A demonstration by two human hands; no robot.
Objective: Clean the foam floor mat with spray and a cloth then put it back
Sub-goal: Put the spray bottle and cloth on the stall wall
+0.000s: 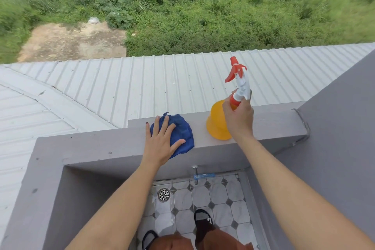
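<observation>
ledge [269,126] | blocked: cloth [182,132], spray bottle [218,126] | free: gap between them, left end bare

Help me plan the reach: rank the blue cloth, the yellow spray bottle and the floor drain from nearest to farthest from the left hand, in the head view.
1. Blue cloth: under the left hand, on the ledge.
2. Yellow spray bottle: to the right, on the ledge.
3. Floor drain: down on the tiled floor.
</observation>
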